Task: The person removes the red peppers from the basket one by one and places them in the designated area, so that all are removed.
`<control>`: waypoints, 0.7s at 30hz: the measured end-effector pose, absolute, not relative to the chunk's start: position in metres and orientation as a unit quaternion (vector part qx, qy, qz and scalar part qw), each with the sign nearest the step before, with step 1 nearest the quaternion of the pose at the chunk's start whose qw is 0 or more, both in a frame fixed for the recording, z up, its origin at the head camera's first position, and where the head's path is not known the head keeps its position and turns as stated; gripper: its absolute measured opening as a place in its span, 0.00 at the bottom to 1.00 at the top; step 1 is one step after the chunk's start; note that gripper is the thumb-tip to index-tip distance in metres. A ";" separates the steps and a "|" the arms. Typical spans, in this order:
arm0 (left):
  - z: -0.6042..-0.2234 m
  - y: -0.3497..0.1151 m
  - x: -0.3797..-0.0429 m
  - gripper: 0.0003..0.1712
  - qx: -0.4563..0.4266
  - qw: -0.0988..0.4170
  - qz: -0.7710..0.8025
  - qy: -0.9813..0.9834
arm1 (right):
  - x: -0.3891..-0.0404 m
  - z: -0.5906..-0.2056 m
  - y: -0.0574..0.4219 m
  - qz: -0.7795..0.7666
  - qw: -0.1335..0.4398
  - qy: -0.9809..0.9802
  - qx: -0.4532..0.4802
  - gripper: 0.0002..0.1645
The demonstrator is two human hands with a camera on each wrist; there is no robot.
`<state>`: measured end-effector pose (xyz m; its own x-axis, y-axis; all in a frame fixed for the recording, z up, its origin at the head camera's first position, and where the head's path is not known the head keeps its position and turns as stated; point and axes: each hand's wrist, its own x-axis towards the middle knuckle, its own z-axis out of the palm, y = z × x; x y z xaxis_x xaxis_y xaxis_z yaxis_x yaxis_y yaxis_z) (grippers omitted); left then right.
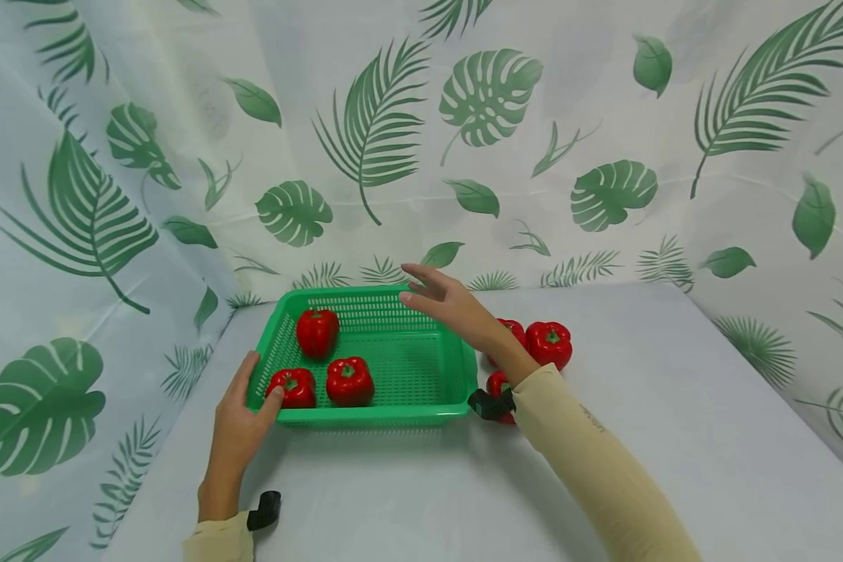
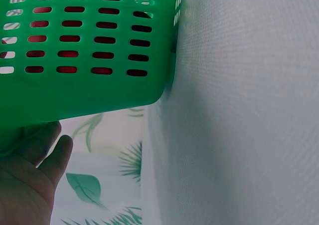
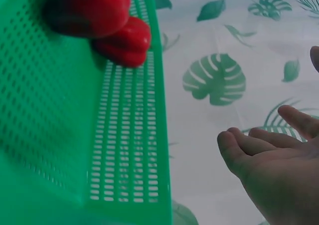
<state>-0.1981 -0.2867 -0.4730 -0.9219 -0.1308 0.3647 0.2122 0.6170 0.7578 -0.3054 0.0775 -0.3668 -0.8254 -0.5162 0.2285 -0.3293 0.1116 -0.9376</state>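
A green plastic basket [image 1: 365, 414] with slotted walls stands on the table, and three red bell peppers lie inside: one bell pepper [image 1: 318, 333] at the back left, another bell pepper [image 1: 293, 388] in the front left corner, and a third bell pepper [image 1: 350, 382] beside it. My left hand [image 1: 242, 414] grips the basket's left rim near the front corner, thumb over the top and fingers along the outside. Over the basket's back right part, my right hand [image 1: 457, 308] hovers with fingers extended, holding nothing; the right wrist view shows this hand [image 3: 279, 160] apart from the rim.
Several more red bell peppers sit right of the basket, partly hidden by my right forearm; one bell pepper [image 1: 549, 345] shows fully. A white-covered table [image 1: 646, 375] lies beneath, with a leaf-printed curtain [image 1: 407, 156] behind and at both sides.
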 end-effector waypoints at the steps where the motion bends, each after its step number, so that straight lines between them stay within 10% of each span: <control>1: -0.473 -0.286 -0.198 0.41 -0.022 0.195 -0.437 -0.878 | -0.305 -0.367 0.075 -0.601 0.084 0.741 -0.287 0.41; 21: -0.473 -0.287 -0.199 0.40 -0.025 0.201 -0.431 -0.879 | -0.307 -0.378 0.033 -0.533 0.217 0.754 -0.317 0.48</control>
